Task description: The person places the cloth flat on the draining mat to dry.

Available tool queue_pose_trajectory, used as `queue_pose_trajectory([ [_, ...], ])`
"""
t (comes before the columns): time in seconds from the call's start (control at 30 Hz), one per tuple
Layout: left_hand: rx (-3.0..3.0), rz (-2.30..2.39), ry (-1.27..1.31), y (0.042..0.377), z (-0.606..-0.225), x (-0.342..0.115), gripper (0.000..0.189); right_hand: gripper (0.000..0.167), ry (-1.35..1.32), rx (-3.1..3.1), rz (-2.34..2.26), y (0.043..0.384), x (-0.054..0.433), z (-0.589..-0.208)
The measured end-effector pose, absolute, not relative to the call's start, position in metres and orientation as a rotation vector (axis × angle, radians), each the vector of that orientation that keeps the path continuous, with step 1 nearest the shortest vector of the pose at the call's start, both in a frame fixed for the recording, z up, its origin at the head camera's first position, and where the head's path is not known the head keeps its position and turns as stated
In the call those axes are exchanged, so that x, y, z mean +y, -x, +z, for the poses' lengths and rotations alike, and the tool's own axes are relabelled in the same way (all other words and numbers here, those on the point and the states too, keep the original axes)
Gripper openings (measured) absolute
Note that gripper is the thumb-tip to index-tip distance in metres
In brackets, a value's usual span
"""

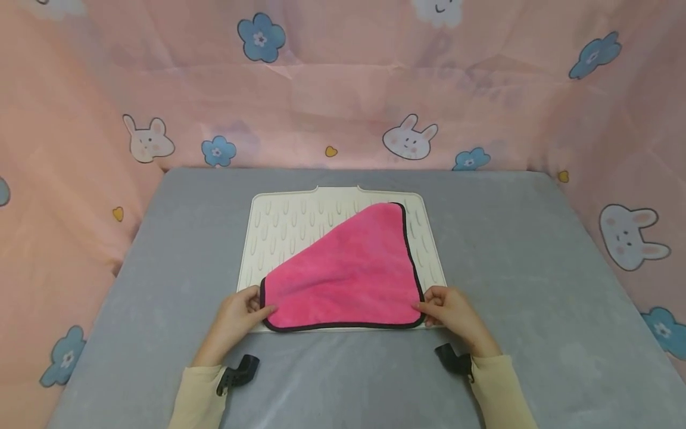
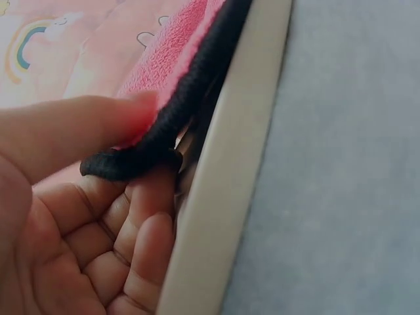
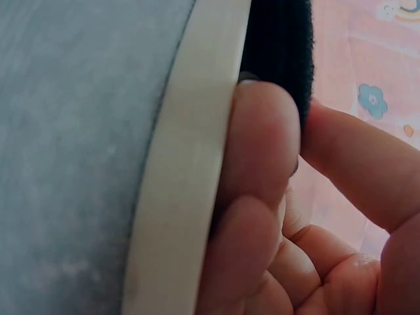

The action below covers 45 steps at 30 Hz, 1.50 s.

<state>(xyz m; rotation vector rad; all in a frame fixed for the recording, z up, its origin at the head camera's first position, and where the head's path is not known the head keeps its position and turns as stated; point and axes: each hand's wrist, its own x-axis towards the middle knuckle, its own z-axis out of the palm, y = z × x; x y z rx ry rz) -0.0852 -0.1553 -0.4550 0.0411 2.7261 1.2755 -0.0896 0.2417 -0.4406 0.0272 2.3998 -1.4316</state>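
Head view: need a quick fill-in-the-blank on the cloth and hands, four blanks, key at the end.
1. The pink cloth has a ____ border.
2. Of the cloth and the cream mat, the ____ lies on top.
3. The left hand pinches the cloth's near ____ corner.
4. The right hand has its ____ on the cloth's upper side.

Missing words: black; cloth; left; thumb.

cloth (image 1: 348, 274) on mat (image 1: 278, 229) | mat on table (image 1: 536, 268) | left hand (image 1: 237, 313) at cloth's near-left corner | right hand (image 1: 452, 311) at near-right
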Motion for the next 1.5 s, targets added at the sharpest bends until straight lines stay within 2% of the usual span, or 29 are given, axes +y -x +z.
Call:
queue_pose_trajectory([
  [0.3,2.591,1.408,-0.110,0.090,-0.452,-0.163,0.025,0.022,0.026,2.351,-1.442,0.091,0.246,-0.438],
  [0.6,2.280,1.410,-0.224,0.126,-0.434,-0.177,0.033,0.020,0.169,2.368,-1.439,0.118,0.263,-0.425],
  [0.83,2.364,1.255,-0.219,0.150,-0.431,-0.175,0.036,0.023,0.118,2.470,-1.387,0.151,0.260,-0.418],
  [1.07,2.404,1.315,-0.258,0.152,-0.440,-0.173,0.019,0.027,0.071,2.515,-1.378,0.169,0.246,-0.425],
  [1.23,2.323,1.442,-0.245,0.150,-0.446,-0.179,0.021,0.028,-0.072,2.516,-1.429,0.170,0.237,-0.436],
  [1.5,2.377,1.366,-0.214,0.149,-0.443,-0.177,0.021,0.031,-0.124,2.534,-1.468,0.169,0.240,-0.445],
])
